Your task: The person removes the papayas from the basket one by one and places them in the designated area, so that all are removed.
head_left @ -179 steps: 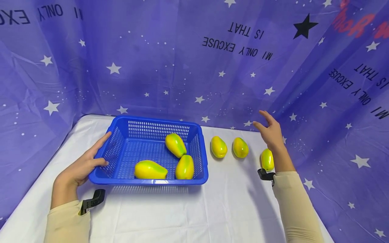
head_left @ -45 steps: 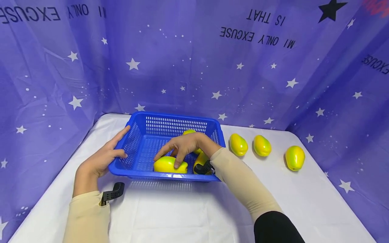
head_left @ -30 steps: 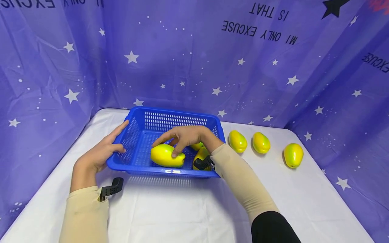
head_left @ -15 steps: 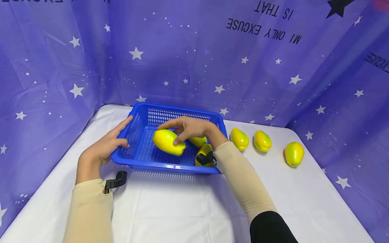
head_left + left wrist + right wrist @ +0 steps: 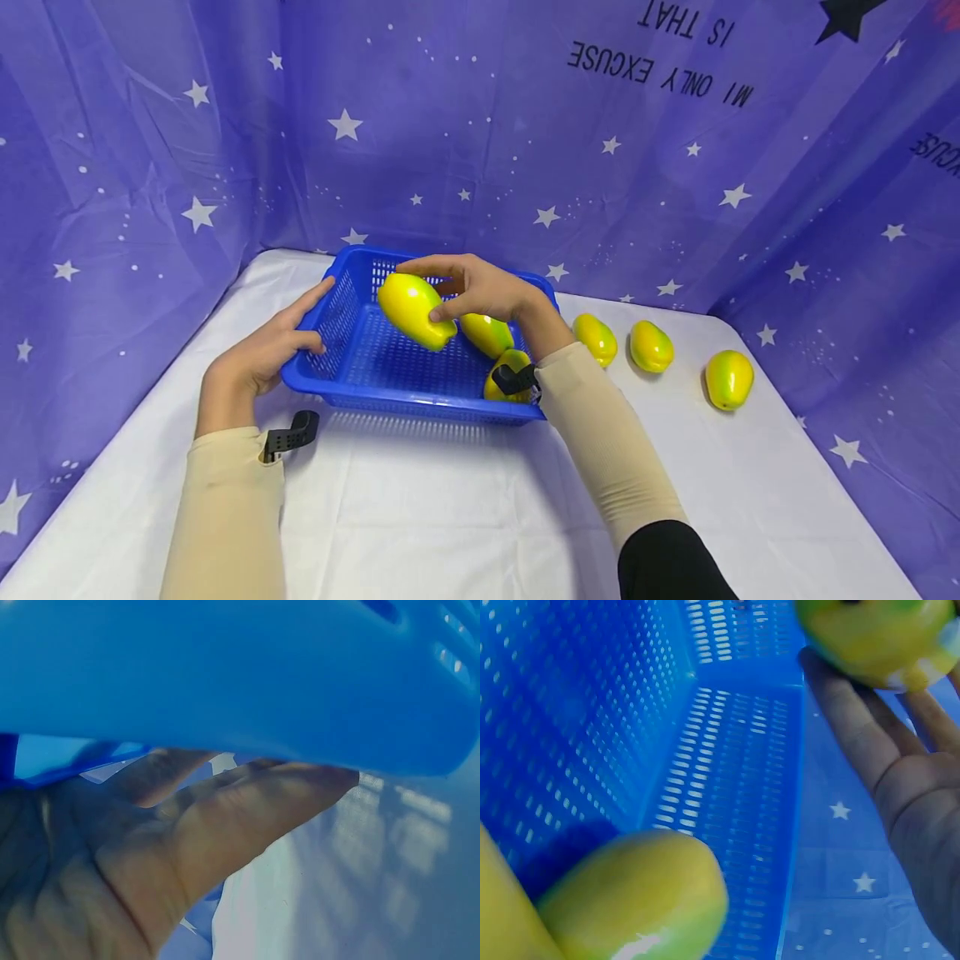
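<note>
My right hand [image 5: 487,290] grips a yellow-green papaya [image 5: 411,312] between thumb and fingers, raised above the floor of the blue plastic basket [image 5: 420,405]. My left hand [image 5: 255,358] holds the basket's left end, thumb and fingers at the rim. Two more papayas lie at the basket's right side: one papaya [image 5: 487,335] toward the back, the other papaya [image 5: 507,367] partly hidden by the right wrist's mount. In the right wrist view, the held papaya [image 5: 885,637] is cut off by the top edge. In the left wrist view, the basket wall [image 5: 225,675] hides some fingers.
Right of the basket, three papayas rest in a loose row on the white cloth [image 5: 420,517]: a near papaya [image 5: 596,339], a middle papaya [image 5: 651,347] and a far-right papaya [image 5: 729,380]. A purple star-printed curtain [image 5: 450,150] stands behind and at both sides.
From above the table on the right, my right hand has moved into the basket, taken hold of the front papaya and lifted it up. The left hand stays on the basket.
</note>
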Action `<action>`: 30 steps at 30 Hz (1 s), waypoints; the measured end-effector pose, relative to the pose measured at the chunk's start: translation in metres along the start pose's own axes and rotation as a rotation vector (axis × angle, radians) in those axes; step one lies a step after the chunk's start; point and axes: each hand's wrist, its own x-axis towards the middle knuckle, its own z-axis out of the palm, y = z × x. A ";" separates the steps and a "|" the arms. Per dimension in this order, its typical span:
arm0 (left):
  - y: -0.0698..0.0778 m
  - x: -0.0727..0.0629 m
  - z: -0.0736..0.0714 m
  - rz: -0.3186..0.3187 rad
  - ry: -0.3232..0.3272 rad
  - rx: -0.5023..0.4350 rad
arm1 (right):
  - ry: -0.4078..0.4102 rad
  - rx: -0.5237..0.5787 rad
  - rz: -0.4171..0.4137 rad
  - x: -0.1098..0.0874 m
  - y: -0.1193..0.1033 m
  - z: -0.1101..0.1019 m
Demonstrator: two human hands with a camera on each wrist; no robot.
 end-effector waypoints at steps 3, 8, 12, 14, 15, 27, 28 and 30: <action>0.002 0.001 0.000 -0.005 -0.002 -0.002 | 0.032 -0.001 -0.039 -0.004 -0.007 0.000; 0.005 0.002 0.000 -0.006 -0.012 0.010 | 0.101 0.001 -0.094 -0.015 -0.014 -0.002; 0.005 0.003 0.000 0.004 -0.019 0.004 | 0.160 0.005 -0.112 -0.025 -0.018 -0.004; 0.004 0.003 0.000 0.008 -0.019 0.000 | 0.187 0.013 -0.122 -0.029 -0.019 -0.006; 0.004 0.003 0.000 0.009 -0.018 -0.004 | 0.200 0.023 -0.121 -0.031 -0.019 -0.008; 0.002 0.002 0.000 -0.008 -0.022 -0.005 | 0.330 0.052 -0.100 -0.068 -0.014 -0.018; 0.002 0.002 -0.001 -0.010 -0.021 -0.004 | 0.342 0.057 -0.093 -0.071 -0.011 -0.020; 0.001 0.002 -0.001 -0.008 -0.023 -0.008 | 0.371 0.065 -0.081 -0.078 -0.006 -0.023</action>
